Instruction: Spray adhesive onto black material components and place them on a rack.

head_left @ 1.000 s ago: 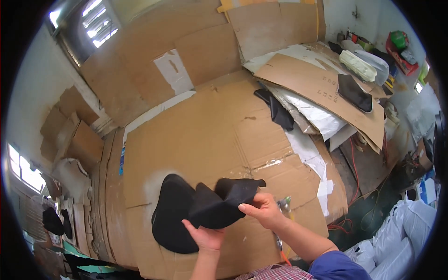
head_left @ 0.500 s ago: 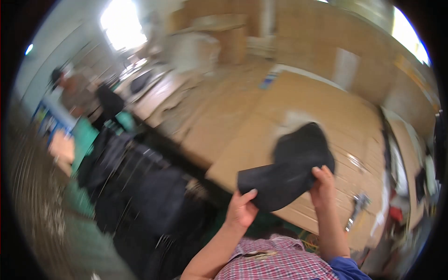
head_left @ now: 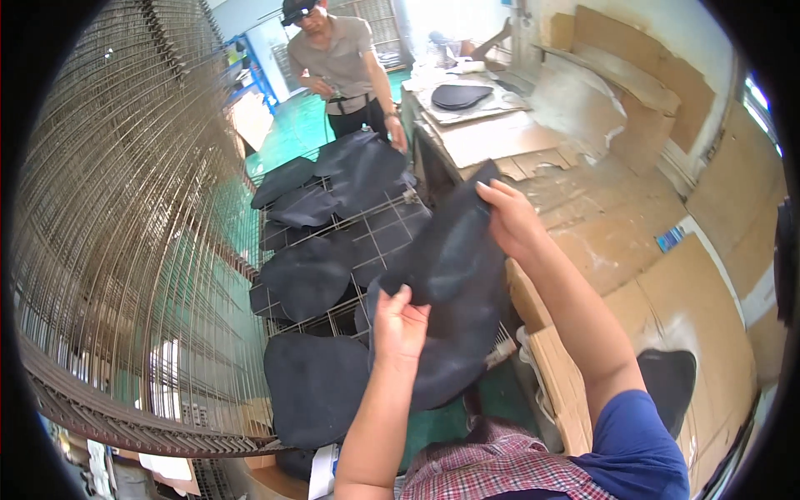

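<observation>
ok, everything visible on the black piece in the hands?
The black piece is a thin, floppy sheet with a slight sheen, leather-like, its lower end rounded. It hangs slanted and curved, left hand gripping its left edge, right hand its top end. Behind it is a wire shelf; contact there is unclear.

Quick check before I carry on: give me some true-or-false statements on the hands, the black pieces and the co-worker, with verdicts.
1. The left hand and right hand hold the same black piece. True.
2. The wire rack is bare. False: several dark pieces lie on the wire rack.
3. A co-worker stands beyond the rack. True.
4. The co-worker's shirt is red. False: the shirt is tan.
</observation>
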Tool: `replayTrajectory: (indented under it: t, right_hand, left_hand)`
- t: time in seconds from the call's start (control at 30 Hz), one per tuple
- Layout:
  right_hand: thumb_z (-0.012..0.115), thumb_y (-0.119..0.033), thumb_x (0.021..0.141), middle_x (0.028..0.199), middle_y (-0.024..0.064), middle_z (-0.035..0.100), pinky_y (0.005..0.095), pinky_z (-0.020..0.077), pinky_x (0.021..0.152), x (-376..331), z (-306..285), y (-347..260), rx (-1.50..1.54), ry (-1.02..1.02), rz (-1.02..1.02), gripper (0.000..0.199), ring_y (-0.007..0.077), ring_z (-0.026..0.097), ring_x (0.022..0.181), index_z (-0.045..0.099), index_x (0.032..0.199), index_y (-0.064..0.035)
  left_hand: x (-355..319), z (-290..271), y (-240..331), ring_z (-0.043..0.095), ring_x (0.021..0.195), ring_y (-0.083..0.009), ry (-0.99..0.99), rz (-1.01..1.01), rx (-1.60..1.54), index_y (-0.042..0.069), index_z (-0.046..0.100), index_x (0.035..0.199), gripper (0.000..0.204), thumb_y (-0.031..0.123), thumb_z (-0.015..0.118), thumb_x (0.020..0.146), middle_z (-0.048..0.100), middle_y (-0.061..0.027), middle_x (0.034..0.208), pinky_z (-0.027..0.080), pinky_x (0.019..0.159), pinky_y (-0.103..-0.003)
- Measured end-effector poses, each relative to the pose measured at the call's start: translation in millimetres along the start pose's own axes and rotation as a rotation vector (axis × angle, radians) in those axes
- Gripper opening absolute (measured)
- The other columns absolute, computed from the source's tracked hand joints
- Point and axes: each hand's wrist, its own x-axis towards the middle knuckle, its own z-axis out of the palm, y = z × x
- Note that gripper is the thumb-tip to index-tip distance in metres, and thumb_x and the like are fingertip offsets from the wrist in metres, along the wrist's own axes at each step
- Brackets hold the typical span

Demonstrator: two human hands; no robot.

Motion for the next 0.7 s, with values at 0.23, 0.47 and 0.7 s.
replayTrajectory:
  t: [0.23,0.47,0.7]
  right_hand:
    - [0.055,-0.014,0.090,0.090,0.0067,0.062,0.0317,0.0514,0.072,170,-9,50,0.042,-0.067,0.133,0.013,0.0166,0.061,0.080,0.056,0.099,-0.0043]
    - [0.054,-0.012,0.088,0.087,0.0089,0.061,0.0400,0.0528,0.069,203,-166,201,-0.122,0.386,0.587,0.008,0.0220,0.061,0.079,0.058,0.092,-0.0069]
    - [0.058,-0.014,0.086,0.075,0.0064,0.059,0.0352,0.0498,0.060,200,-215,236,-0.177,0.446,0.580,0.008,0.0187,0.058,0.067,0.061,0.087,-0.0064]
  left_hand:
    - [99,2,5,0.056,0.110,-0.0245,0.029,0.131,0.230,0.006,0.048,0.119,0.033,-0.001,0.052,0.088,0.058,-0.0093,0.117,0.048,0.092,-0.041]
    - [55,-121,-59,0.035,0.123,-0.0419,0.155,0.435,2.223,0.012,0.047,0.129,0.060,0.035,0.066,0.077,0.046,-0.0169,0.129,0.027,0.099,-0.057]
    - [17,-135,-66,0.025,0.130,-0.0417,0.258,0.040,2.423,0.021,0.043,0.134,0.059,0.040,0.060,0.081,0.033,-0.0140,0.141,0.018,0.100,-0.064]
